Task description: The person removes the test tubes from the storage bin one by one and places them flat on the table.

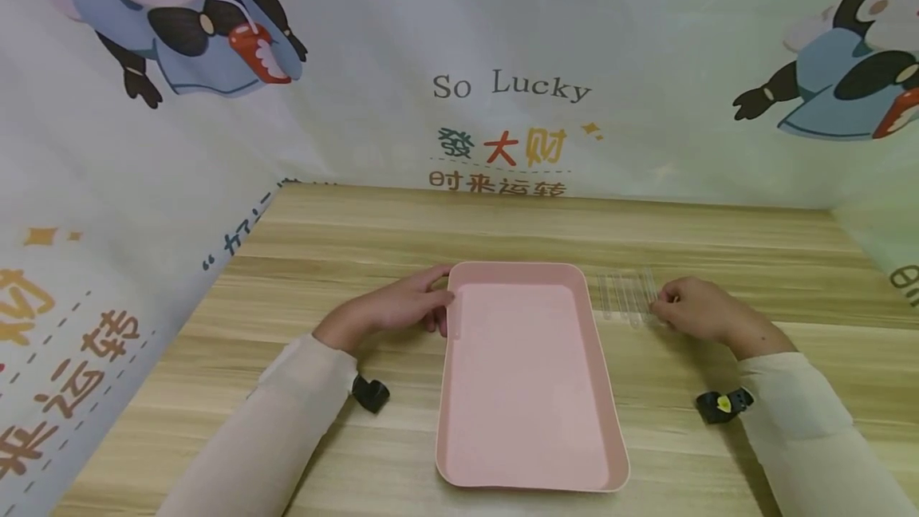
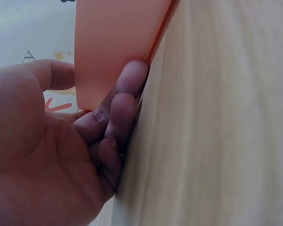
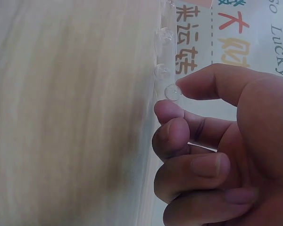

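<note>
A shallow pink tray (image 1: 527,381) lies on the table. My left hand (image 1: 402,301) grips its left side near the far corner, thumb at the rim and curled fingers against the outer wall (image 2: 113,37). Just inside that wall, below the thumb, shows a faint, clear, tube-shaped outline (image 1: 457,324). Right of the tray, several clear test tubes (image 1: 621,297) lie side by side. My right hand (image 1: 695,308) pinches the rightmost test tube (image 3: 173,92) between thumb and index finger, the other fingers curled in. Its round end faces the right wrist camera, beside the other tubes' ends (image 3: 163,71).
The wood-patterned table (image 1: 359,230) meets a printed cloth (image 1: 502,14) along its back edge, and more cloth hangs at the left and right. Black wrist cameras sit below both sleeves (image 1: 797,397).
</note>
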{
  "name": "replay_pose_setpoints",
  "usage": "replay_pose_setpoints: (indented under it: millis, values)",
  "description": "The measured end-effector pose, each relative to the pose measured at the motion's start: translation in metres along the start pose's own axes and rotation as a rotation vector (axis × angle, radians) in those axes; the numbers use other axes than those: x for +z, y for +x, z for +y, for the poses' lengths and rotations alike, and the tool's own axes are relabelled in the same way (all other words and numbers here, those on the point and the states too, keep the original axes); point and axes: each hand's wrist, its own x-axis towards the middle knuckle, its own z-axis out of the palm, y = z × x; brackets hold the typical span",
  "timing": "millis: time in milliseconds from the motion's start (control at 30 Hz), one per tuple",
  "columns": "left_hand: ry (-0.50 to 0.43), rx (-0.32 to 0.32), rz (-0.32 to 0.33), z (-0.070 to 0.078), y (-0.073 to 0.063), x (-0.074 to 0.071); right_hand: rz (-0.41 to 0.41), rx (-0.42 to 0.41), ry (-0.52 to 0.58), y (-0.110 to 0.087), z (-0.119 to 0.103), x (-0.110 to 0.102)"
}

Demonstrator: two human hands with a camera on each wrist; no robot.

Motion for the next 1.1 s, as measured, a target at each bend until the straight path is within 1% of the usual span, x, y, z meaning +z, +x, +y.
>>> replay_pose_setpoints:
  millis: [267, 500, 700, 900, 1100]
  values:
    - [0.012, -0.003, 0.012, -0.0010, 0.0016, -0.0002, -0.025, 0.012, 0.024, -0.0001, -0.0006, 0.0003]
    - [0.019, -0.001, 0.001, -0.0016, 0.0022, -0.0007, -0.049, 0.019, 0.037, -0.0004, -0.0009, 0.0014]
    - [0.020, 0.013, -0.005, -0.0011, 0.0011, -0.0009, -0.058, 0.026, 0.040, -0.0007, -0.0014, 0.0017]
    - [0.013, 0.010, -0.001, -0.0010, 0.0004, -0.0010, -0.062, 0.022, 0.033, -0.0011, -0.0024, 0.0010]
    - [0.015, 0.008, -0.003, -0.0010, 0.0002, -0.0011, -0.075, 0.040, 0.048, -0.0017, -0.0033, 0.0011]
